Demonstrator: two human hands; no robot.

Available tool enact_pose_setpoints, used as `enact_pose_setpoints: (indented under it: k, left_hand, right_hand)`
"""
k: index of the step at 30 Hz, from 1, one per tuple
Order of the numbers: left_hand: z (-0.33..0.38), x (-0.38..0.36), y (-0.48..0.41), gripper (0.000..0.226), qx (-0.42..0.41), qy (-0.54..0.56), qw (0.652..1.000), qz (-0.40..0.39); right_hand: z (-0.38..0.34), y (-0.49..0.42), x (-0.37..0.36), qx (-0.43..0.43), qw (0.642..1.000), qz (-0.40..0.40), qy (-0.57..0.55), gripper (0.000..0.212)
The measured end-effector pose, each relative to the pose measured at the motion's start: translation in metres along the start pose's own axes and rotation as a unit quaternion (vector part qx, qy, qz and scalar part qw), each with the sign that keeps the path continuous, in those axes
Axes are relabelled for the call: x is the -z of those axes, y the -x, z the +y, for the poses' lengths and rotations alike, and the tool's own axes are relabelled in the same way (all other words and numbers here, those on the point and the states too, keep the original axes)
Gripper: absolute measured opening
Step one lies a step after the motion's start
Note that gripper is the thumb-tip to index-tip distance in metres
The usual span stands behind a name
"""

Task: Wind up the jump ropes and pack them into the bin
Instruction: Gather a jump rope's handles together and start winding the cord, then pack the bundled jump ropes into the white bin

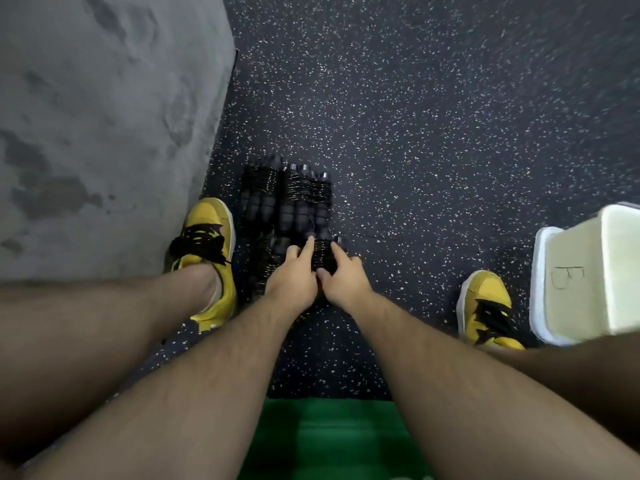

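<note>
Speckled dark rubber floor (433, 116) meets a grey wall (104, 98) at the left, and wound jump ropes (287, 199) lie side by side on it between two yellow shoes (207, 233). Both hands meet on the nearest bundle (322, 254): the left hand (294, 278) and the right hand (343, 278) curl their fingers (309, 245) round its coils. At the right stands a white bin (588, 271), well apart from the ropes, with a hand-drawn mark like "B" on its side.

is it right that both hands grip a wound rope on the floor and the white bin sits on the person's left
Not quite. In the head view both hands, left and right, do grip a wound rope on the floor, but the white bin sits on the person's right, beside the right shoe.
</note>
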State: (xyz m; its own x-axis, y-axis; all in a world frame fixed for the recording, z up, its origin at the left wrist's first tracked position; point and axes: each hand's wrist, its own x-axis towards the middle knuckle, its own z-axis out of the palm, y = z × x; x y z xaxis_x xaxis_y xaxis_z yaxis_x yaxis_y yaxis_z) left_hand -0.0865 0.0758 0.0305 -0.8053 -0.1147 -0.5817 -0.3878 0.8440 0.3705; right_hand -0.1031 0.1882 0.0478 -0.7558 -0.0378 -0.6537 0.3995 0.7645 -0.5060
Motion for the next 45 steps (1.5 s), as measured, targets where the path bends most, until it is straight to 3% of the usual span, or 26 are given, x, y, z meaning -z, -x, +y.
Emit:
enact_pose_setpoints:
  k: [4, 7, 10, 15, 19, 27, 31, 39, 45]
  left_hand:
    - [0.01, 0.007, -0.002, 0.069, 0.012, -0.106, 0.994, -0.008]
    - [0.018, 0.017, 0.004, 0.054, -0.001, -0.134, 0.991, 0.024]
    - [0.031, 0.029, 0.012, 0.039, -0.043, -0.107, 0.992, 0.057]
    - [0.08, 0.061, 0.04, 0.037, -0.148, -0.039, 0.982, 0.109]
    - [0.114, 0.097, 0.082, 0.035, -0.185, -0.005, 0.97, 0.161]
    - [0.183, 0.151, 0.145, 0.035, -0.296, 0.034, 0.925, 0.235]
    - [0.247, 0.133, 0.146, 0.04, -0.333, 0.028, 0.917, 0.217]
    - [0.395, 0.004, 0.13, 0.028, -0.414, -0.036, 0.904, 0.1]
    - [0.456, -0.122, 0.117, 0.046, -0.373, -0.117, 0.92, 0.013]
  right_hand:
    - [-0.005, -0.002, 0.002, -0.01, 0.999, -0.011, 0.034, 0.068]
    - [-0.008, 0.004, 0.009, 0.036, 0.996, 0.02, 0.082, 0.052]
    - [-0.011, 0.02, 0.03, 0.088, 0.987, 0.051, 0.126, 0.041]
    - [-0.024, 0.059, 0.088, 0.12, 0.974, 0.118, 0.152, 0.032]
    - [-0.046, 0.103, 0.132, 0.137, 0.96, 0.186, 0.158, 0.022]
    - [-0.065, 0.188, 0.21, 0.19, 0.927, 0.294, 0.136, 0.025]
    - [-0.018, 0.2, 0.256, 0.191, 0.892, 0.382, 0.148, 0.019]
    - [0.145, 0.177, 0.335, 0.026, 0.911, 0.399, 0.104, 0.021]
    - [0.271, 0.158, 0.354, -0.093, 0.91, 0.381, 0.134, 0.038]
